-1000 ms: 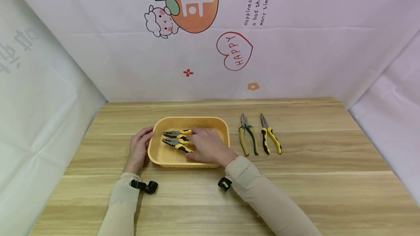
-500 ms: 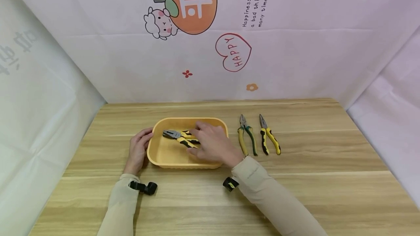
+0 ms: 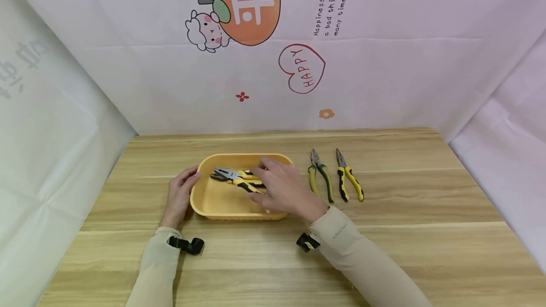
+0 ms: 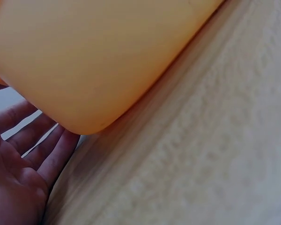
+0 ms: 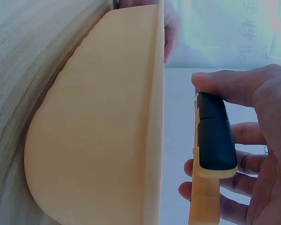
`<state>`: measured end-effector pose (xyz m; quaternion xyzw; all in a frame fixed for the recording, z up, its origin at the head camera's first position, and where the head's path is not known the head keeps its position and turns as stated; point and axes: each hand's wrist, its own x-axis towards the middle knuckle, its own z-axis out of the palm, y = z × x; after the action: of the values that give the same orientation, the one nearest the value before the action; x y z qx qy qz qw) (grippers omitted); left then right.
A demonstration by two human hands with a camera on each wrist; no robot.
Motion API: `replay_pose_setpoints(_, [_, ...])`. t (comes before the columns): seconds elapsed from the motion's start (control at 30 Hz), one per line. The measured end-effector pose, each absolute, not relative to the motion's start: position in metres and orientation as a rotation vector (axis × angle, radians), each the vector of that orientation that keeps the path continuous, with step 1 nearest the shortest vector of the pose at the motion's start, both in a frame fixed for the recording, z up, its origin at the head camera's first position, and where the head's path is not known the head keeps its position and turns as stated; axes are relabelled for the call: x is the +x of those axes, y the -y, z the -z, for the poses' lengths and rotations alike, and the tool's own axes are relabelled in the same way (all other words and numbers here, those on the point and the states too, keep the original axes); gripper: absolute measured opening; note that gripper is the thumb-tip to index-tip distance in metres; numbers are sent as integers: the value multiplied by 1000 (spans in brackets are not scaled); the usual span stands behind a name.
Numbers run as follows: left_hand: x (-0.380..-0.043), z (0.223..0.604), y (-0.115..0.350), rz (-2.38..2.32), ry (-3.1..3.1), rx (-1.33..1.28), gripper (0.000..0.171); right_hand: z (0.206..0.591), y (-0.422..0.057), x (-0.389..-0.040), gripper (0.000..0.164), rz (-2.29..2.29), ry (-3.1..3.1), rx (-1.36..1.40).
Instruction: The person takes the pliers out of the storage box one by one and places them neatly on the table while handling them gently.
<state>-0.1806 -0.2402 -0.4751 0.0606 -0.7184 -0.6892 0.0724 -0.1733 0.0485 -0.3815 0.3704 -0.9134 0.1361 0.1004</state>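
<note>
A smooth, rounded orange plastic tray (image 3: 222, 200) sat left of centre on the wood-grain bench (image 3: 405, 245). The right hand (image 3: 283, 188) gripped yellow-black pliers (image 3: 239, 180) above it; the left hand (image 3: 179, 195), fingers seemingly relaxed, rested against the tray's left edge

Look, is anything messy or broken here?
Nothing looks broken or spilled. The right hand grips yellow-and-black pliers above the yellow tray, so they sit tilted, with a second pair under them. The left hand touches the tray's side. Two more pliers lie neatly side by side on the table.
</note>
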Motion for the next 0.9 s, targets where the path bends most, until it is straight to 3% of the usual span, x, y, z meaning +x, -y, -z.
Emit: replay_pose_setpoints(0.9, [-179, 474, 237, 2062, 2128, 165, 32, 372, -79, -163, 52, -397, 2693, 1029])
